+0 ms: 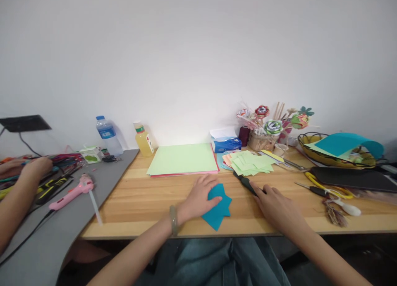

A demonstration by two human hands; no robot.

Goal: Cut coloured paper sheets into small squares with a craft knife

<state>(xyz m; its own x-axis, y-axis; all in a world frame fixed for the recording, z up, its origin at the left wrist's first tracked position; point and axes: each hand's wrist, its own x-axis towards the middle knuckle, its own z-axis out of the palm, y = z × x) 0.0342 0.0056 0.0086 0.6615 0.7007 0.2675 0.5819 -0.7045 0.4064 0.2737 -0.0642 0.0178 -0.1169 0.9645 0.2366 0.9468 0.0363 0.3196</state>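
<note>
My left hand [200,197] lies flat on a folded teal paper [219,209] near the front edge of the wooden table [139,203], fingers spread over its upper left part. My right hand [273,203] rests on the table to the right, its fingertips on the handle end of a black-handled tool [245,181]. I cannot tell whether the fingers grip it. A jade-coloured bangle [173,219] sits on my left wrist.
Behind lie a light green paper stack [182,158], cut green squares [251,162], a tissue box [226,143], paper flowers in a pot [266,130], a wire basket with teal paper [338,149], a dark tablet [350,178], yellow pliers [325,190], two bottles [108,135]. Another person's arm [18,191] and a pink glue gun [72,193] are on the grey mat, left.
</note>
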